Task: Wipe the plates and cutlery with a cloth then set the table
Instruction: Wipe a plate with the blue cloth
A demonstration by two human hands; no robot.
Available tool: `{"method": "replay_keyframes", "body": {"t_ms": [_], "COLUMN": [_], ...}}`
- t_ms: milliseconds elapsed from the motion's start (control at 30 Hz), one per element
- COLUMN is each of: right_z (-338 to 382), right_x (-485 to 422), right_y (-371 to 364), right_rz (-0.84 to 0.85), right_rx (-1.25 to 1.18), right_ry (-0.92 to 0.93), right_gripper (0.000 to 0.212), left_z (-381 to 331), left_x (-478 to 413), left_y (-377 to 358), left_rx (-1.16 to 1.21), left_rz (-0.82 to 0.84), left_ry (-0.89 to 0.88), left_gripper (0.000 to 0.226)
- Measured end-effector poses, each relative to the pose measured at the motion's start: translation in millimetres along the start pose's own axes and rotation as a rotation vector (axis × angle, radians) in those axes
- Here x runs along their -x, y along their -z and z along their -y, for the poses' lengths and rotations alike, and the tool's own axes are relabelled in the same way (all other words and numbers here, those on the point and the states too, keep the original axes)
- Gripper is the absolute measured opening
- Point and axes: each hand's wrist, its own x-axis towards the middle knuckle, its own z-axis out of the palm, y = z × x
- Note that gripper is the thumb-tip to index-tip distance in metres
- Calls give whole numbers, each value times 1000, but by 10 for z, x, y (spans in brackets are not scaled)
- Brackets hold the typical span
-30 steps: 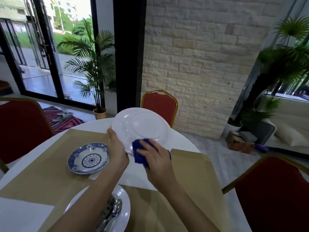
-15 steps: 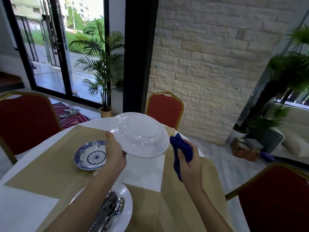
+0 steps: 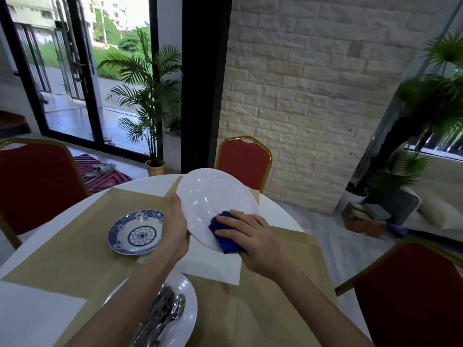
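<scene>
The left hand [image 3: 175,229] grips the left rim of a white dinner plate [image 3: 213,199], thumb on its face, holding it tilted above the table [image 3: 275,211]. The right hand [image 3: 253,239] holds a blue cloth [image 3: 223,236] against the plate's near right edge, fingers bent over it. Left of the hands a blue patterned plate [image 3: 136,231] sits on a tan placemat [image 3: 75,246]. Nearer, a second white plate [image 3: 185,304] carries cutlery [image 3: 162,314]
</scene>
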Motion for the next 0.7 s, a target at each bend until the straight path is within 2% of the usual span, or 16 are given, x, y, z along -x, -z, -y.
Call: {"method": "replay_keyframes", "body": {"t_ms": [100, 133, 200, 267, 300, 367, 467, 567, 700], "right_z": [-214, -270, -302, -319, -334, -315, -161, 24, 97], "right_x": [290, 356, 387, 412, 427, 417, 250, 88, -43], "right_y": [-32, -41, 12, 83, 104, 132, 171, 221, 46], "right_rz": [-20, -49, -176, -297, -351, -455, -663, -810, -605], "right_rx": [-68, -135, -332, -533, -591, -640, -672, -648, -263], "right_ry": [-133, -273, -695, -1060, -1158, -1264, -1289, -1060, -592], "right_gripper": [42, 45, 45, 30, 24, 25, 22, 29, 42], "left_z": [-57, -100, -170, -213, -225, -245, -213, -111, 25], "left_x": [-61, -71, -114, -123, -124, -107, -105, -117, -70], "left_y": [89, 101, 126, 103, 77, 19, -30, -48, -80], "left_rx": [52, 78, 114, 142, 157, 182, 157, 142, 170], "left_rz": [-65, -85, -103, -109, -111, -117, -107, -106, -100], "left_ry": [-44, -48, -45, -51, -61, -70, -72, -74, -56], "left_gripper": [47, 47, 48, 47, 45, 40, 44, 47, 45]}}
